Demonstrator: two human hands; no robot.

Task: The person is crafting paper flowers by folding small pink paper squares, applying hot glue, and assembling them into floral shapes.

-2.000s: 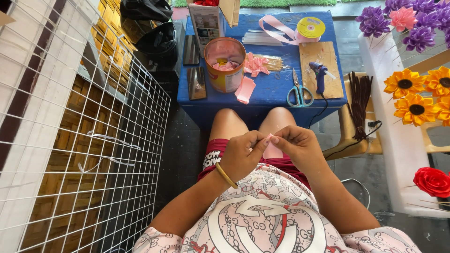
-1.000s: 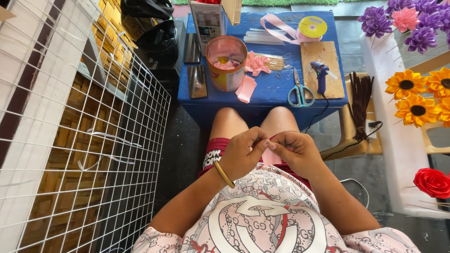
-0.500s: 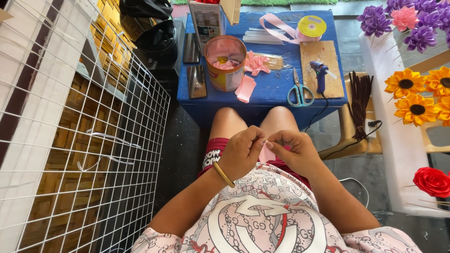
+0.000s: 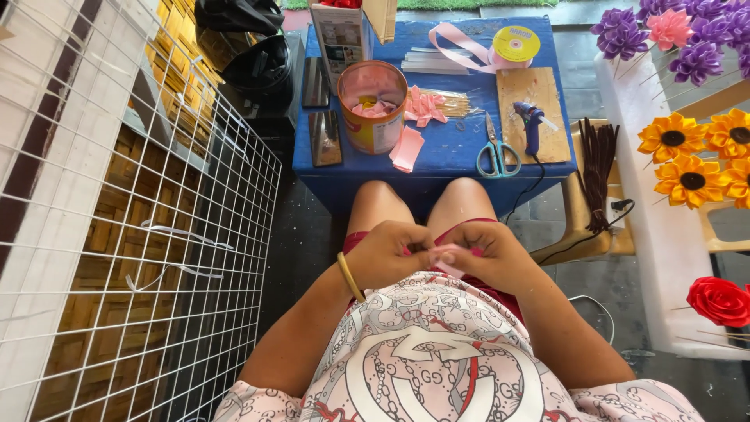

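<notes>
- Centre of frame, over the lap: left hand [image 4: 388, 254] and right hand [image 4: 491, 256] meet, fingertips touching.
- Both hands curled nearly shut, pinching a small pink ribbon piece [image 4: 447, 260] between thumbs & fingertips; only a bit of pink shows between them, w/ a pale end hanging just below.
- Left hand: knuckles up, fingers folded in toward the ribbon; gold bangle [image 4: 349, 276] on the wrist.
- Right hand: fingers bent over the ribbon from the right side, thumb tucked under; can't tell how much ribbon sits inside the grip.
- Ribbon piece sits just below the knees, above the patterned shirt [image 4: 422, 352].
- Upper centre: blue table [image 4: 445, 152] just past the knees, well apart from the hands.
- On table, left to right: two dark phones [image 4: 322, 109], a tin [image 4: 373, 105] w/ pink scraps inside, cut pink pieces [image 4: 408, 147] beside it, thin sticks [image 4: 449, 101], scissors [image 4: 494, 152], glue gun [image 4: 531, 125] on a wood board [image 4: 525, 86].
- Table's far edge: pink ribbon roll [image 4: 512, 43] w/ yellow core, loose tail trailing left.
- Right edge of frame: ribbon flowers – purple at top [image 4: 625, 31], sunflowers [image 4: 687, 160] mid, red rose [image 4: 719, 301] lower.
- Left half: white wire grid [image 4: 117, 234].
</notes>
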